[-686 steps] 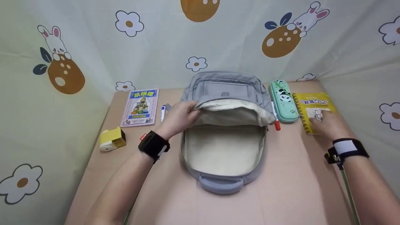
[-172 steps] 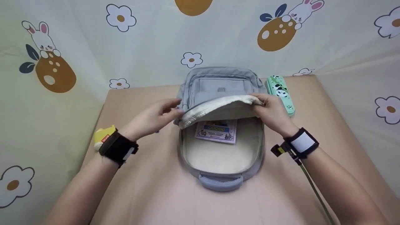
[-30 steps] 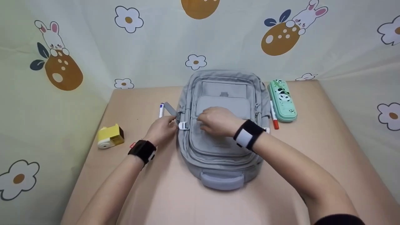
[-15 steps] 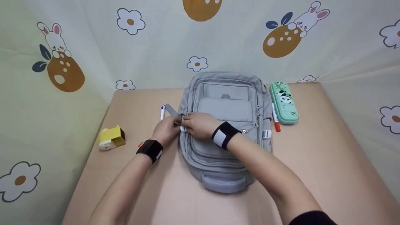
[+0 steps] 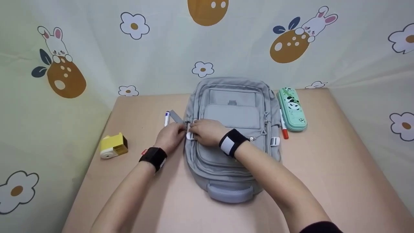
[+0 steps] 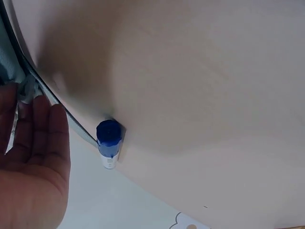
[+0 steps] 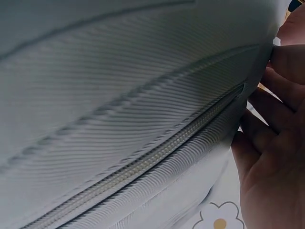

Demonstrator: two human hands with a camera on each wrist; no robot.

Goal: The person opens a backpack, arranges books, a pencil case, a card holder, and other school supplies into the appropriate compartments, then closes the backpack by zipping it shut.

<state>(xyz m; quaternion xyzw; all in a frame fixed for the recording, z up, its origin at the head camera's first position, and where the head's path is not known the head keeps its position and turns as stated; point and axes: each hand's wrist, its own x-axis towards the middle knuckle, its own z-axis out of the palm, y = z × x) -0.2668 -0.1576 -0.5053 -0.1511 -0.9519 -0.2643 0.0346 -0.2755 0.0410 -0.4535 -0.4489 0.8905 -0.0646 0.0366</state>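
Resting, in the head view, at the left edge of the soft grey fabric backpack [image 5: 231, 116], the bare right hand [image 5: 209, 132] has been moved from the bag's middle, its place a second ago; little change is shown by the bare left hand [image 5: 169, 137], held beside the same edge; the front panel [image 5: 210, 156], seen lifted some seconds earlier, has been laid flat. The bag is set front up on the pink-beige table [image 5: 323, 168], its padded blue-grey handle [image 5: 230, 194] turned toward the person; light creases are shown along its rounded edges; it is flanked by a white, blue-capped marker [image 5: 167, 119] and a boxy yellow-and-white sharpener [image 5: 113, 145] on the left, and by a white, red-capped marker [image 5: 283, 125] and a mint-green, panda-printed pencil case [image 5: 293, 110] on the right.

In the left wrist view, a bit of grey fabric [image 6: 29, 88] is pinched by the left hand's bent fingers and thumb.

In the right wrist view, ribbed grey cloth [image 7: 95, 109] is crossed by a pale zip [image 7: 138, 169], teeth meshed; the right hand's fingers are loosely bent at the cloth's edge; their tips are partly hidden, and whether anything is gripped cannot be told.
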